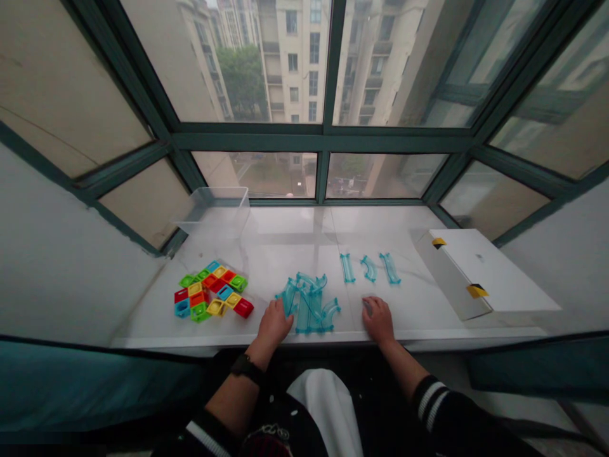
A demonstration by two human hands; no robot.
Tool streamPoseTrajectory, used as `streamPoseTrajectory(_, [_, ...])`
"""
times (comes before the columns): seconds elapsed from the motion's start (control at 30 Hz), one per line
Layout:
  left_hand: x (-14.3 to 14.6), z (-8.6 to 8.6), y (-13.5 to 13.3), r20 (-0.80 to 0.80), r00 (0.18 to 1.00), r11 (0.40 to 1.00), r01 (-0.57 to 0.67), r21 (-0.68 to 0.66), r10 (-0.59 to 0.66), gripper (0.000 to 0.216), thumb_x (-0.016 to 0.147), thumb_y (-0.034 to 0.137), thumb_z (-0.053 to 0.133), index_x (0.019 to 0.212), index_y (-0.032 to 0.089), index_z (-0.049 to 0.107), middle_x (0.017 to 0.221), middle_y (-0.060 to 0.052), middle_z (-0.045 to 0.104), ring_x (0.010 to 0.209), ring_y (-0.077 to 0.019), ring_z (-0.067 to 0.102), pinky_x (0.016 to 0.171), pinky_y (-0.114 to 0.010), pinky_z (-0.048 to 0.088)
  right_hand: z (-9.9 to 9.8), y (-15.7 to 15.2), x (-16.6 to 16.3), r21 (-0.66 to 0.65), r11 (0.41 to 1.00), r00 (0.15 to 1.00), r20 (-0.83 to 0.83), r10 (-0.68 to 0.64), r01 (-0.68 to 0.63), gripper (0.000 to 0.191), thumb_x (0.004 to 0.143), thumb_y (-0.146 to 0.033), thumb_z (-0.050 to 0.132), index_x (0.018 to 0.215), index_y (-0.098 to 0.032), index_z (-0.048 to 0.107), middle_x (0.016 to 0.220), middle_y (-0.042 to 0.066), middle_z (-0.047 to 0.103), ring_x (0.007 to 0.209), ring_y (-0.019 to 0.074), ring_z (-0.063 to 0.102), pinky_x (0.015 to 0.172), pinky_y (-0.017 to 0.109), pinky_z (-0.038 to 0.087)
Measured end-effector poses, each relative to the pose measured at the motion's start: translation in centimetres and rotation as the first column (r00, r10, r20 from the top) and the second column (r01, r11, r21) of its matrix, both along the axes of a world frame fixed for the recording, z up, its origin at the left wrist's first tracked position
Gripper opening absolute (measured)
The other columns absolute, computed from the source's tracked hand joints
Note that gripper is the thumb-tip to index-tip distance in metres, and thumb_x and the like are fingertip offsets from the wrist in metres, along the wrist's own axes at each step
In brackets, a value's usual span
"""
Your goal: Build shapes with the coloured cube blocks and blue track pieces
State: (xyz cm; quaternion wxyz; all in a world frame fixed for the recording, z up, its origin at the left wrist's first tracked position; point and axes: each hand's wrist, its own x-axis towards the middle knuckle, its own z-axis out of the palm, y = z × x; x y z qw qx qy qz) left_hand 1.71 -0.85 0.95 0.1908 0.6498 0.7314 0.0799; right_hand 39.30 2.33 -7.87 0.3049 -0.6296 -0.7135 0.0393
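A pile of clear blue track pieces lies near the front edge of a white windowsill. My left hand rests at the pile's left side, fingers curled against a blue piece; whether it grips it I cannot tell. My right hand lies on the sill to the right of the pile, fingers loosely curled, nothing seen in it. Three separate blue track pieces lie in a row beyond my right hand.
A cluster of coloured square blocks sits at the left. A clear plastic bin stands at the back left by the window. A white box with yellow tape lies at the right. Window frames enclose the sill.
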Motion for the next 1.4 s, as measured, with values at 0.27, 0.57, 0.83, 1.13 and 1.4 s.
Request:
streamPoseTrajectory(0.27, [-1.7, 0.7, 0.7, 0.21, 0.97, 0.988, -0.101, -0.117, 0.124, 0.048, 0.091, 0.039, 0.066, 0.131, 0.013, 0.061, 0.124, -0.015, 0.072, 0.115, -0.0266, 0.067, 0.099, -0.031, 0.047, 0.0, 0.0, 0.0, -0.01, 1.0, 1.0, -0.005, 0.005, -0.005, 0.032, 0.089, -0.02, 0.055, 0.119, -0.02, 0.07, 0.118, 0.012, 0.066, 0.112, 0.0294, 0.059, 0.102, 0.046, 0.048])
streamPoseTrajectory(0.57, [-3.1, 0.9, -0.3, 0.444, 0.853, 0.96, -0.212, -0.182, 0.273, 0.039, 0.083, 0.036, 0.075, 0.114, 0.015, 0.064, 0.106, -0.009, 0.077, 0.103, -0.0254, 0.073, 0.089, -0.031, 0.053, 0.1, 0.0, 0.0, -0.023, 1.0, 1.0, -0.013, 0.0, 0.0, 0.032, 0.089, -0.021, 0.055, 0.118, -0.02, 0.07, 0.117, 0.012, 0.066, 0.112, 0.0293, 0.058, 0.102, 0.046, 0.047])
streamPoseTrajectory(0.83, [-3.0, 0.8, -0.8, 0.507, 0.797, 0.944, -0.28, -0.171, 0.329, 0.039, 0.078, 0.028, 0.079, 0.111, 0.016, 0.061, 0.103, -0.01, 0.078, 0.093, -0.0238, 0.075, 0.086, -0.033, 0.055, 0.2, 0.0, -0.1, -0.02, 1.0, 1.0, -0.001, 0.0, 0.0, 0.032, 0.09, -0.022, 0.055, 0.118, -0.022, 0.071, 0.118, 0.012, 0.066, 0.112, 0.0295, 0.058, 0.102, 0.046, 0.047])
streamPoseTrajectory(1.13, [-2.4, 0.9, -1.1, 0.543, 0.787, 0.954, -0.269, -0.129, 0.295, 0.041, 0.076, 0.021, 0.075, 0.111, 0.019, 0.053, 0.091, -0.003, 0.073, 0.083, -0.0198, 0.072, 0.084, -0.034, 0.056, 0.2, -0.1, -0.1, -0.017, 1.0, 1.0, -0.003, 0.002, -0.002, 0.03, 0.09, -0.021, 0.056, 0.115, -0.021, 0.072, 0.117, 0.012, 0.066, 0.112, 0.0295, 0.059, 0.102, 0.046, 0.047])
streamPoseTrajectory(1.4, [-2.9, -0.3, -1.6, 0.592, 0.777, 0.974, -0.214, -0.071, 0.213, 0.053, 0.075, 0.027, 0.074, 0.121, 0.018, 0.051, 0.09, 0.0, 0.068, 0.085, -0.0194, 0.07, 0.086, -0.034, 0.056, 0.3, -0.1, -0.1, -0.016, 1.0, 1.0, -0.013, 0.009, -0.01, 0.029, 0.09, -0.021, 0.056, 0.114, -0.022, 0.073, 0.116, 0.011, 0.067, 0.11, 0.0292, 0.059, 0.101, 0.045, 0.048])
